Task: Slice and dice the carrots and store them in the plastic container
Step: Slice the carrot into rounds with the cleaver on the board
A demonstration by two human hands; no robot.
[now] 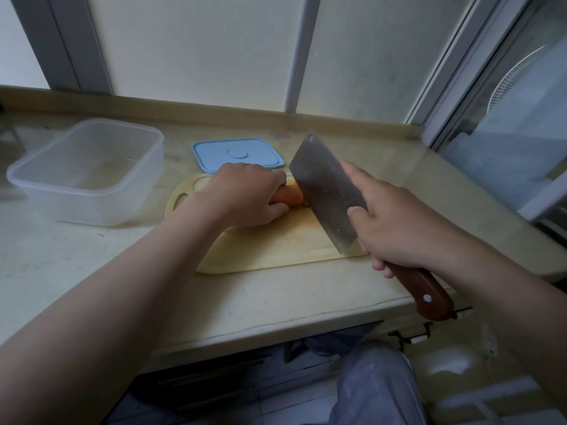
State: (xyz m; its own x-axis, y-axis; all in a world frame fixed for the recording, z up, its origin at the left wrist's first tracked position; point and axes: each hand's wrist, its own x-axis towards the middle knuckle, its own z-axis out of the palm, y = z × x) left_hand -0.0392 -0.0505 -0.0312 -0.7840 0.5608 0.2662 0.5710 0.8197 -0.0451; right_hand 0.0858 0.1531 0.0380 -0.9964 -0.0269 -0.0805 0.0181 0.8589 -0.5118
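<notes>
An orange carrot (pixel 290 195) lies on a pale cutting board (pixel 276 243). My left hand (pixel 242 194) curls over the carrot and holds it down, hiding most of it. My right hand (pixel 395 222) grips the wooden handle of a broad steel cleaver (pixel 325 191), index finger laid along the blade. The blade stands on the carrot's exposed right end. A clear plastic container (pixel 89 170) sits empty at the left of the counter. Its blue lid (pixel 236 154) lies flat behind the board.
The beige counter (pixel 92 256) ends in a low raised ledge under the window at the back. Its front edge runs close below the board. A glass door and a white fan stand at the right.
</notes>
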